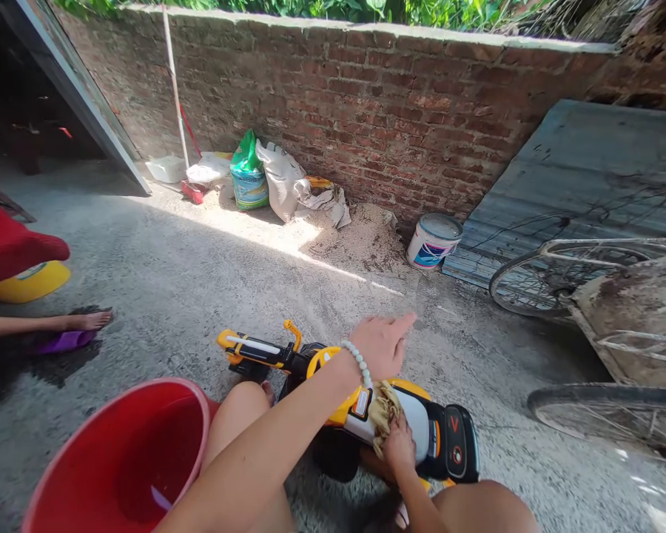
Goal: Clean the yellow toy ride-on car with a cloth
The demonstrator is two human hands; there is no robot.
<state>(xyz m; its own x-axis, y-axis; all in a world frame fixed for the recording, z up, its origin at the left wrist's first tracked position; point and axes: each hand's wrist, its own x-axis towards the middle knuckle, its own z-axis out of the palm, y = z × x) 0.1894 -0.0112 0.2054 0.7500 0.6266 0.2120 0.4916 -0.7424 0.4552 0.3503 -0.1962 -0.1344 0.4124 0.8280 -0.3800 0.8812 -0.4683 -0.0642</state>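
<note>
A yellow, black and white ride-on toy vehicle (416, 418) stands on the concrete between my knees, its digger-like arm (260, 350) reaching left. My right hand (399, 444) presses a crumpled tan cloth (385, 407) against the white and yellow body, just left of the black seat part (459, 444). Above the cloth, my left hand (380, 344) reaches across the toy with a beaded bracelet on the wrist. Its fingers point right, at least one stretched out, and I see nothing in it. Part of the toy is hidden by my left forearm.
A red bucket (203, 414) with liquid inside stands by my left leg. Another person's foot (89, 320) is at the left, beside a purple slipper (66, 341). Sacks (280, 178), a paint bucket (434, 240) and a gravel pile line the brick wall. A wheeled cart (633, 318) stands right.
</note>
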